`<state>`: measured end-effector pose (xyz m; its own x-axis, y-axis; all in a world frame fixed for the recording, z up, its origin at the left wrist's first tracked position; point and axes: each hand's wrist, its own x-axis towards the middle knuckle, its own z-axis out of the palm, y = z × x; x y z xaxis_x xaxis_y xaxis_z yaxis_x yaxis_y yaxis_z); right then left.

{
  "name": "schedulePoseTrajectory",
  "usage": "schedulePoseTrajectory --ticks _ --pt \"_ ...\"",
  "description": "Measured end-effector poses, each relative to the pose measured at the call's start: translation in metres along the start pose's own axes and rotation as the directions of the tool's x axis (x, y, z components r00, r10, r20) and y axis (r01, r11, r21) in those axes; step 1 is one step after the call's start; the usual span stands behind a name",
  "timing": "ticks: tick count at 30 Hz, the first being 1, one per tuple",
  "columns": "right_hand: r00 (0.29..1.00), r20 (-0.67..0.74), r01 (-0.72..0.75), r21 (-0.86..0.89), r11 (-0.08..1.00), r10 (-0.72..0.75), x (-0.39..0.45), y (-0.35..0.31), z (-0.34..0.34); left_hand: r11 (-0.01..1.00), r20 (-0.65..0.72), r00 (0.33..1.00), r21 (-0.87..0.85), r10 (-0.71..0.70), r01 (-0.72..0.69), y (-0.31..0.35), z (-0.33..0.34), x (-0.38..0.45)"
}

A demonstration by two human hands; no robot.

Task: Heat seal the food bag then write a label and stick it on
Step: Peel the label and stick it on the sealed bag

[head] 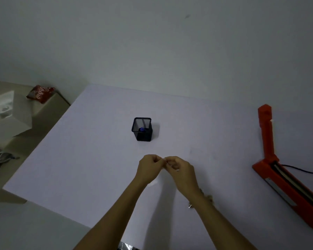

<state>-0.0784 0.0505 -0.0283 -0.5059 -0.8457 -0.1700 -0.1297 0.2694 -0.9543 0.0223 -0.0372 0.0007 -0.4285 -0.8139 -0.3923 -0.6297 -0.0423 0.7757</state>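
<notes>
My left hand and my right hand meet fingertip to fingertip above the middle of the white table. Both are closed, pinching a small pale label between them; it is mostly hidden by the fingers. A clear food bag with brownish contents lies on the table, partly hidden under my right forearm. The orange heat sealer sits at the right with its arm raised. Beyond my hands stands a black mesh pen holder with a blue pen inside.
A black cable runs from the sealer off the right edge. Left of the table, a beige box carries a red snack packet and white plastic wrapping. Something silvery shows at the bottom edge.
</notes>
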Motion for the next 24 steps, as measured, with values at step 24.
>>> schedulePoseTrajectory --ticks 24 --pt "0.83 -0.304 -0.501 -0.032 0.865 0.469 0.027 0.108 -0.092 0.98 0.218 0.976 0.192 0.009 -0.052 -0.005 0.138 0.066"
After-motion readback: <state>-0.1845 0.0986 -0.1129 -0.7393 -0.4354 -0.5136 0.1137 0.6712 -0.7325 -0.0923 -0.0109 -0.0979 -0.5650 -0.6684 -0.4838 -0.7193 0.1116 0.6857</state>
